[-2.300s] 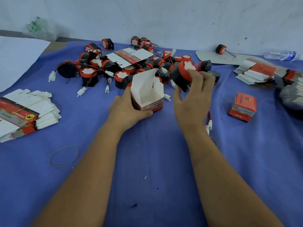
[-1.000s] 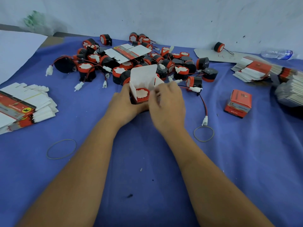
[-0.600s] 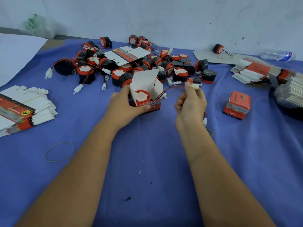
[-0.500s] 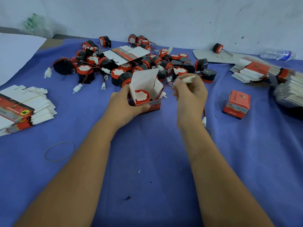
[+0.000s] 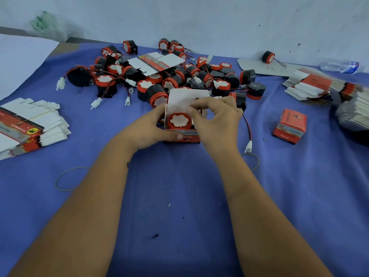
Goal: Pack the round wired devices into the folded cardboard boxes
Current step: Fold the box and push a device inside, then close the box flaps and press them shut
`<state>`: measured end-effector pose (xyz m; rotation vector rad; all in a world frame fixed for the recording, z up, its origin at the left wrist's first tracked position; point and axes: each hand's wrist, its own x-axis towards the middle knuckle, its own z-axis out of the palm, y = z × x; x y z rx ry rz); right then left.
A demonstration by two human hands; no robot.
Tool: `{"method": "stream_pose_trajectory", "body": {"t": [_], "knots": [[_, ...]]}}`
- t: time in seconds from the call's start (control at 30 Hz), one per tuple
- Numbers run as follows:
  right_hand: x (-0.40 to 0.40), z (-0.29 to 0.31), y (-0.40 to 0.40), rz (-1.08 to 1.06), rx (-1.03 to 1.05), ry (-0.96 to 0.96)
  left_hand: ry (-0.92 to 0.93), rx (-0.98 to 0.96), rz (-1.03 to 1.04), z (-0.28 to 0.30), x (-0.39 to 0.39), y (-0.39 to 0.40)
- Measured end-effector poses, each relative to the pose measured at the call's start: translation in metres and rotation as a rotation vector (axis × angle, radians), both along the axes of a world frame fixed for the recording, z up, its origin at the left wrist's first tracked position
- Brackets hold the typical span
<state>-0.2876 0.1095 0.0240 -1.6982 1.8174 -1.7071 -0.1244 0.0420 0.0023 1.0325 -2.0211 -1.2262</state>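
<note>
One closed box (image 5: 290,126) sits at right, a heap of devices (image 5: 171,76) waits at upper centre — the left hand (image 5: 148,129) grips the open box (image 5: 182,124) with a device (image 5: 179,120) inside, while the right hand (image 5: 217,120) pinches at its rim, grasp unclear.

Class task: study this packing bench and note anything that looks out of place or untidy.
One flattened carton lies on top of the pile of loose round devices instead of with the carton stacks. Two rubber bands lie loose on the blue cloth.
</note>
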Motion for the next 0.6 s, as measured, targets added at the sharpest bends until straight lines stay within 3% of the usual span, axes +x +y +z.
{"method": "stream_pose_trajectory", "body": {"t": [0.33,0.5,0.6], "knots": [[-0.009,-0.007,-0.004,-0.076,-0.12,0.342,0.03,0.006,0.02,0.001,-0.002,0.006],[-0.011,-0.008,-0.006,0.038,-0.002,0.32,0.08,0.03,0.097,-0.001,-0.001,0.006],[-0.009,-0.007,-0.003,0.084,-0.003,0.345,0.011,0.011,0.053,0.006,0.0,0.011]]}}
